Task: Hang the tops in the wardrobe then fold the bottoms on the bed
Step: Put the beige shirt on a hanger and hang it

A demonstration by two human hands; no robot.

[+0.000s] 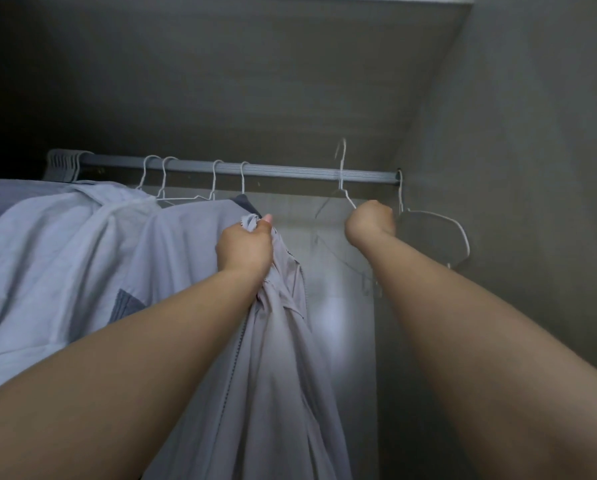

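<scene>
I look up into a wardrobe at its grey rail [290,171]. My left hand [243,249] grips the bunched top edge of a pale grey top [276,393], which hangs down between my forearms. My right hand [370,223] grips a white wire hanger [341,174] by its shoulder. The hanger's hook stands above the rail, clear of it. The hanger's lower part is hidden behind my right arm.
Light blue-grey tops [65,258] hang on white hangers at the left of the rail, with a stack of grey hangers [63,162] at the far left. One bare white hanger [439,233] hangs by the right wall [515,168].
</scene>
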